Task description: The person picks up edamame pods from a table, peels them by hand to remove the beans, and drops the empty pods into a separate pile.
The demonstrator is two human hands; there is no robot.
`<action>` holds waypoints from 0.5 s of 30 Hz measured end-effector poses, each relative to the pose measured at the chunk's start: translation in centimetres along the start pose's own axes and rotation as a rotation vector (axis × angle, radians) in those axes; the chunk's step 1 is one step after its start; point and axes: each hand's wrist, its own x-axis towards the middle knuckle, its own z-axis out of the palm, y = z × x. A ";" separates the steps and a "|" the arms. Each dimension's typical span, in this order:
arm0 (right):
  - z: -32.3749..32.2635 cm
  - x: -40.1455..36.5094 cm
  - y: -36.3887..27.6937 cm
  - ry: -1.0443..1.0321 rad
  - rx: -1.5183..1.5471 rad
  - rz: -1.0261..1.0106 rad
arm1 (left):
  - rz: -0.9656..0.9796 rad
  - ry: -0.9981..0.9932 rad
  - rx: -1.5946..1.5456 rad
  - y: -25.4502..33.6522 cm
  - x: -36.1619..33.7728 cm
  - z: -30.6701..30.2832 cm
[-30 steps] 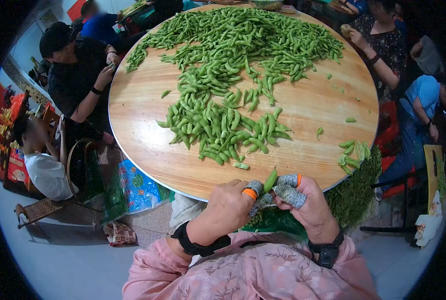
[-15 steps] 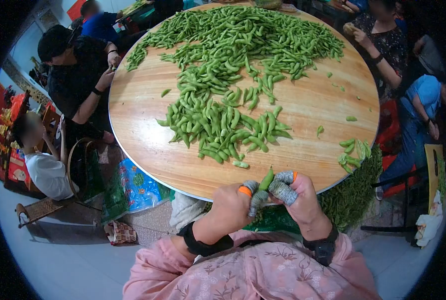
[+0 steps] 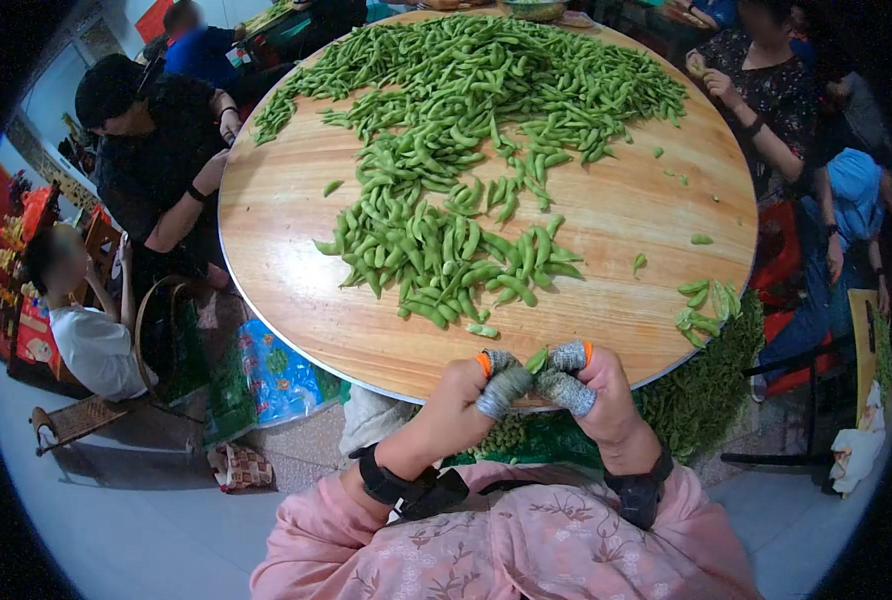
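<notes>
Between my fingertips, at the near edge of the round wooden table (image 3: 606, 330), is a green soybean pod (image 3: 537, 361), mostly covered by my fingers. My left hand (image 3: 469, 395) pinches it from the left and my right hand (image 3: 603, 392) from the right. Grey wrapping covers the thumb and finger of each hand, with an orange band on each. A heap of whole pods (image 3: 466, 80) lies over the far half of the table. A looser strip of pods (image 3: 416, 240) runs from it toward my hands.
Opened pods (image 3: 704, 305) lie by the right edge. A green heap (image 3: 706, 390) is on the floor at right; a blue plastic bag (image 3: 281, 370) lies at left. A person in black (image 3: 156, 160) sits at the left edge, another in a dark patterned top (image 3: 761, 100) at the right.
The pod now shows less between my fingers, and my left hand has turned slightly. The person in blue at right has lowered an arm.
</notes>
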 end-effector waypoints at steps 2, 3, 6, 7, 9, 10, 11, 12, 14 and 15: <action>-0.1 0.1 0.3 -0.045 0.089 -0.041 | -0.063 -0.061 -0.143 0.1 0.0 -0.2; -0.1 0.1 0.3 -0.045 0.089 -0.041 | -0.134 -0.059 -0.198 0.1 -0.2 -0.1; 0.1 0.2 0.1 -0.090 0.134 -0.056 | -0.147 -0.032 -0.102 0.2 -0.7 0.0; 0.3 0.1 -0.2 -0.094 0.058 -0.039 | -0.087 -0.011 0.047 0.2 -0.8 0.1; 0.6 0.0 -0.6 -0.101 -0.018 -0.023 | -0.084 0.005 0.120 0.1 -1.0 0.3; 0.8 -0.1 -0.8 -0.095 -0.069 -0.035 | -0.079 0.017 0.192 0.0 -1.1 0.4; 0.8 -0.2 -0.8 -0.087 -0.120 -0.047 | -0.079 0.018 0.193 -0.2 -1.2 0.3; 0.8 -0.2 -0.8 -0.086 -0.120 -0.046 | -0.106 -0.008 0.114 -0.5 -1.2 0.3; 0.6 -0.4 -0.5 -0.002 -0.216 -0.022 | -0.137 -0.036 0.032 -0.7 -1.5 0.0; 0.6 -0.4 -0.6 -0.001 -0.216 -0.022 | -0.185 -0.105 0.086 -0.5 -1.5 -0.5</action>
